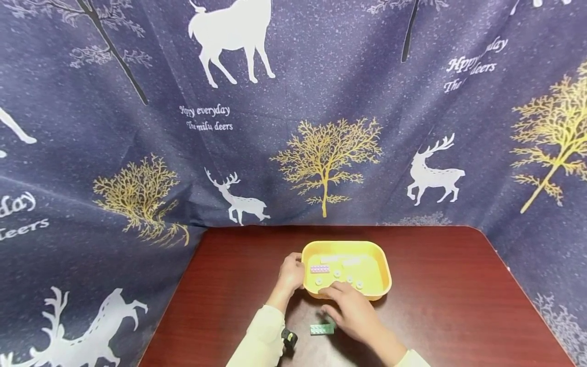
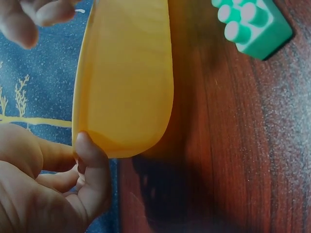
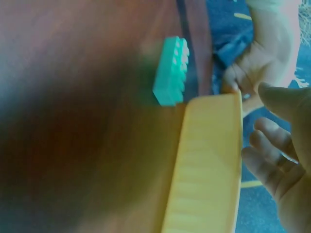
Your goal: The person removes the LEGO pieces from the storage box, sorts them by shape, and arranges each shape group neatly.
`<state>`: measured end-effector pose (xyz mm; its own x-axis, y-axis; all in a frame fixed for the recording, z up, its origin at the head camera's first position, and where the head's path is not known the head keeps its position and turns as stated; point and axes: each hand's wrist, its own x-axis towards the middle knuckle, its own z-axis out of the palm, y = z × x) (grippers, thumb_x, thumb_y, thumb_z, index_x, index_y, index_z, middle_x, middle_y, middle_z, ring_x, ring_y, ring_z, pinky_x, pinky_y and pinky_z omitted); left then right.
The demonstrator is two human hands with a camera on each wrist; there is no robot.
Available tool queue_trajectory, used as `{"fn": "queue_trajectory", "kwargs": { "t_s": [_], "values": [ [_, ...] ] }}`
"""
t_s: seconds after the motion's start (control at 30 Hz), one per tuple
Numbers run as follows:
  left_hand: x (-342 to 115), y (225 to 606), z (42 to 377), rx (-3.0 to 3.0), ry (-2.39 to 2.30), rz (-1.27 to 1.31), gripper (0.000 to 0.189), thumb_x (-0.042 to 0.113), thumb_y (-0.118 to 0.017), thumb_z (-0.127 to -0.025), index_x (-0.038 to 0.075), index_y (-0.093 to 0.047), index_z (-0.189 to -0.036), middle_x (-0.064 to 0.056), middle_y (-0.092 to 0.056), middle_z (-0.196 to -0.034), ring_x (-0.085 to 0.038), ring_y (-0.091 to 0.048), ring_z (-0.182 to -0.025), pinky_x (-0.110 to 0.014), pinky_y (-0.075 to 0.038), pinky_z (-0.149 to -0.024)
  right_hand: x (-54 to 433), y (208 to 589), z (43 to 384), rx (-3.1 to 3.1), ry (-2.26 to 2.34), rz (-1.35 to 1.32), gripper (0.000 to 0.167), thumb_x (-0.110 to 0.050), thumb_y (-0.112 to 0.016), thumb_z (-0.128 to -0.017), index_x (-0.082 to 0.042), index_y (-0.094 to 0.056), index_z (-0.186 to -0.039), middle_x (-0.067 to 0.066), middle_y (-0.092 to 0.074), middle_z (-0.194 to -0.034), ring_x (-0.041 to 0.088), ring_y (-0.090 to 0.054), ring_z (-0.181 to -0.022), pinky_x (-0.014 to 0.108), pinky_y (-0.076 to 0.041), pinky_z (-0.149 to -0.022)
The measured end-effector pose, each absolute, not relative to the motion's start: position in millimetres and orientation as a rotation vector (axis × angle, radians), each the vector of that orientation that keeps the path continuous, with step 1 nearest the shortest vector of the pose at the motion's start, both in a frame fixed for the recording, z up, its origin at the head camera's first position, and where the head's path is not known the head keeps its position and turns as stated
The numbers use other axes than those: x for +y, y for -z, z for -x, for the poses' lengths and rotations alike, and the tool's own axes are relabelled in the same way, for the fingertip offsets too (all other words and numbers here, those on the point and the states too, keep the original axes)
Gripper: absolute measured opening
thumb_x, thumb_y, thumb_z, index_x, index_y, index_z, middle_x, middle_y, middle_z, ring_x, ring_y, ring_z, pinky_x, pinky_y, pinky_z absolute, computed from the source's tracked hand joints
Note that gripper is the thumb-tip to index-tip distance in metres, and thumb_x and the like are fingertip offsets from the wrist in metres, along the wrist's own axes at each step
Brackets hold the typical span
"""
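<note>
My left hand (image 1: 291,272) grips the left end of a yellow plastic basket (image 1: 376,275); in the left wrist view its thumb and fingers pinch the rim. My right hand (image 1: 350,308) is over the basket's front edge, fingers loosely bent and, in the right wrist view, holding nothing. A green toy building block (image 1: 322,329) with studs lies on the table in front of the basket, close to the right thumb. Inside the basket are a purple studded block (image 1: 319,268), pale blocks (image 1: 352,261) and several small white round pieces (image 1: 337,273).
The basket stands on a reddish-brown wooden table (image 1: 440,285). A dark blue cloth (image 1: 284,168) printed with deer and trees hangs behind and beside it. On the left forearm is a black strap-like device (image 1: 289,338).
</note>
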<state>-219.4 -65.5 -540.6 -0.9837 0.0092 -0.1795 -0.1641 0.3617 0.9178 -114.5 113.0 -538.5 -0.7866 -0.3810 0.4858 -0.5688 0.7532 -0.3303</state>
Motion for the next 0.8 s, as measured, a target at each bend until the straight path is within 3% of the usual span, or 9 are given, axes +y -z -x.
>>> {"fn": "queue_trajectory", "kwargs": {
  "t_s": [0.13,0.4,0.8],
  "values": [
    [-64.5,541.9,220.1,2.461,-1.689,0.135,0.04,-0.001,-0.045,-0.096,-0.004,-0.059,-0.134,-0.021,-0.068,-0.097,-0.022,-0.059,-0.054,-0.039,-0.058,-0.046,120.2,530.8,122.0,-2.587,-0.658,-0.672,0.036,-0.028,-0.085,-0.082,-0.02,-0.075,-0.115,-0.008,-0.069,-0.104,0.014,-0.067,-0.096,0.037,-0.061,-0.084],
    [-65.9,538.5,217.6,2.46,-1.677,0.154,0.04,0.0,-0.045,-0.098,-0.002,-0.058,-0.135,-0.022,-0.067,-0.1,-0.025,-0.062,-0.056,-0.023,-0.049,-0.038,130.6,526.0,141.7,-2.606,-0.64,-0.633,0.036,-0.026,-0.086,-0.082,-0.017,-0.075,-0.115,-0.005,-0.069,-0.102,0.015,-0.068,-0.095,0.038,-0.06,-0.084],
    [-65.4,541.5,221.4,2.457,-1.668,0.164,0.041,-0.001,-0.045,-0.097,-0.001,-0.058,-0.135,-0.02,-0.068,-0.1,-0.023,-0.061,-0.057,-0.028,-0.054,-0.042,150.1,535.5,167.4,-2.631,-0.641,-0.571,0.036,-0.026,-0.088,-0.08,-0.015,-0.075,-0.112,0.001,-0.068,-0.099,0.022,-0.067,-0.095,0.043,-0.06,-0.082]
  ]
}}
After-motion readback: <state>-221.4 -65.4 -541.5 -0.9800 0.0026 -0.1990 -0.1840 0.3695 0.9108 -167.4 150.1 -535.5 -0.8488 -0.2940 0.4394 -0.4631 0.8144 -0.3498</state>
